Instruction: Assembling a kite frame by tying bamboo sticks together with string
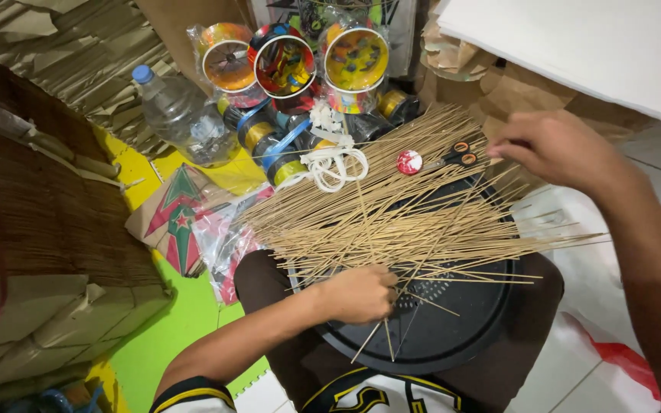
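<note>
A loose pile of several thin bamboo sticks (392, 206) lies fanned across a round black perforated disc (453, 329) on my lap. My left hand (357, 294) rests on the near edge of the pile, fingers closed around a few sticks whose ends poke out below it. My right hand (548, 149) hovers over the far right end of the sticks, fingers curled, touching the stick tips beside small orange-handled scissors (460, 155). Whether it pinches a stick is unclear.
A clear plastic bottle (181, 115), colourful spools of string (292, 69), a white cord bundle (334, 164) and a red round lid (409, 161) sit beyond the sticks. Folded paper kites (177, 218) lie left on a green and yellow mat. Cardboard stacks stand left.
</note>
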